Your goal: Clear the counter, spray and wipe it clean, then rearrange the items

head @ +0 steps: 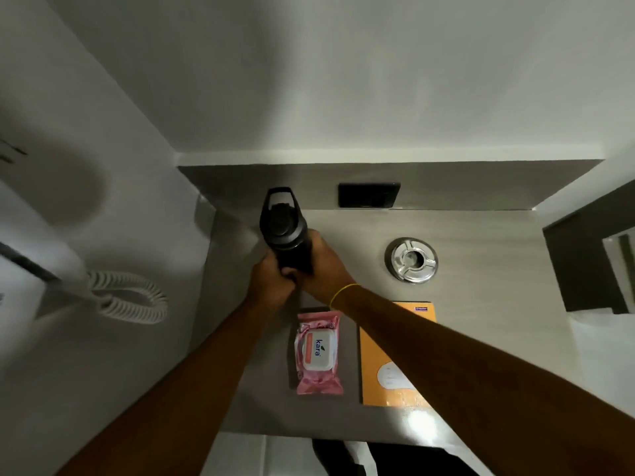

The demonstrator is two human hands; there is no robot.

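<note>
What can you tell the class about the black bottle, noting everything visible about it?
The black bottle with a loop handle is matt and dark, perhaps metal or plastic. Its cap is on, with the carry loop raised toward the wall. It stands near the back left of the grey counter. The left hand and right hand both clasp its lower body.

Single view only, head-worn, wide-angle. Camera is looking steeply down, almost straight onto the counter (481,321) from above, and is facing the back wall, which is filling the upper half. Both forearms are entering from the bottom edge and reaching away from the lens, so the viewpoint is sitting close over the near counter edge. Lens is bending straight lines toward the frame borders. A side wall with a coiled cord (130,297) is running down the left; a dark panel (584,262) is edging the right. No second view to compare overlap.
</note>
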